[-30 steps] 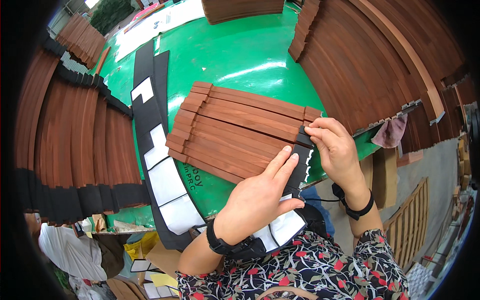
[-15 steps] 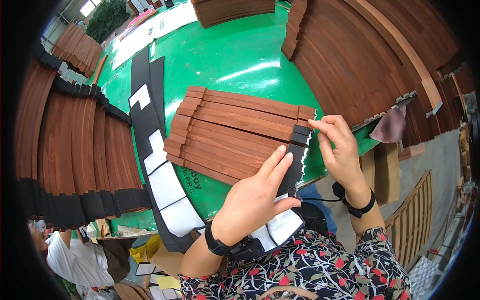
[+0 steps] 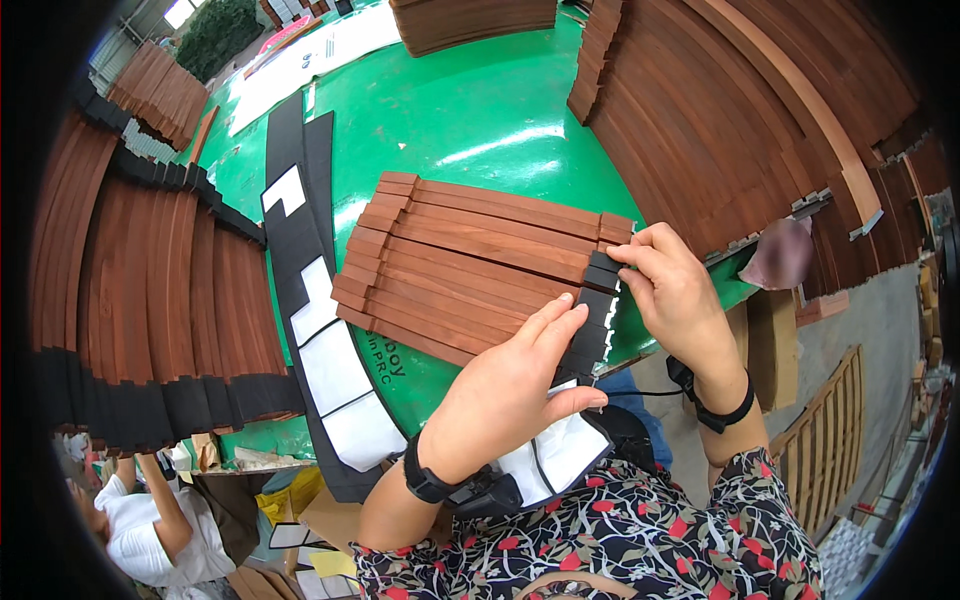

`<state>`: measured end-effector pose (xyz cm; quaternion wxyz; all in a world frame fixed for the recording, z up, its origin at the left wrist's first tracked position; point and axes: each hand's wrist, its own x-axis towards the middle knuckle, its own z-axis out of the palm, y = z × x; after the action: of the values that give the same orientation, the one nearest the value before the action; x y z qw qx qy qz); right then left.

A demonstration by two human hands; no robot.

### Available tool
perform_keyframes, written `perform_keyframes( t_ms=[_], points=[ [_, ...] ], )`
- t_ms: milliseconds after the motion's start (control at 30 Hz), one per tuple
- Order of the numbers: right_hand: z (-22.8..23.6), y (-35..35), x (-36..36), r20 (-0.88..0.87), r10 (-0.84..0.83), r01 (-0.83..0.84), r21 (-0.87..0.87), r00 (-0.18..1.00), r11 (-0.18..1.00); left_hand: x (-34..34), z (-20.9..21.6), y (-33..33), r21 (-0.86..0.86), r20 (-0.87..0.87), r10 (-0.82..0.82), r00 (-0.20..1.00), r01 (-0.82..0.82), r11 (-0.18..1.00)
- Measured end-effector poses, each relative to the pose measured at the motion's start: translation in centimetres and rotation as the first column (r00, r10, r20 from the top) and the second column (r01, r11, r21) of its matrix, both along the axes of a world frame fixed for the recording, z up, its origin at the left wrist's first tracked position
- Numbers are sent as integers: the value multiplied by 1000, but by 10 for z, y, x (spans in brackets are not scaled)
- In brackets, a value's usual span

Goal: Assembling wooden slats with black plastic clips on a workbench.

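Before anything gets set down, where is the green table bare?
The widest bare patch of green table lies beyond the middle slats, between the black strips and the big stack on the right. A narrower one separates those strips from the slats. Crowded: the slats' right end, with left hand and right hand both there.

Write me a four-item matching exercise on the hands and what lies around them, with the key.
1. left hand
2. right hand
3. pink cloth
4. black strip with white patches

A. just left of the middle brown slats
B. thumb and forefinger close together
C. by the right edge of the green table
D. fingers stretched out, thumb apart

Pairs: 1-D, 2-B, 3-C, 4-A
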<state>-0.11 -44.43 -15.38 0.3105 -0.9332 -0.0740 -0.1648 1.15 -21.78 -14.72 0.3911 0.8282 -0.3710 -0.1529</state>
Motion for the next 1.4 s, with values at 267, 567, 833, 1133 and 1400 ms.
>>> perform_keyframes(
  t_ms=[267,567,833,1133,1400],
  points=[
    [2,0,0,-5,18,-18,-8,1000,1000,24,-1,-21,16,75,15,997,-16,1000],
    [-1,6,1,19,-22,23,-50,1000,998,17,-4,-24,48,106,67,992,-72,996],
    [-6,13,3,187,-23,75,-275,982,959,12,-16,-19,4,222,72,972,-75,997],
    [-14,9,-6,267,14,42,-201,964,979,12,-19,-17,-5,236,77,969,-78,997],
    [-18,0,-2,170,49,-55,30,984,998,12,-21,-18,-14,252,87,964,-87,996]
  ],
)
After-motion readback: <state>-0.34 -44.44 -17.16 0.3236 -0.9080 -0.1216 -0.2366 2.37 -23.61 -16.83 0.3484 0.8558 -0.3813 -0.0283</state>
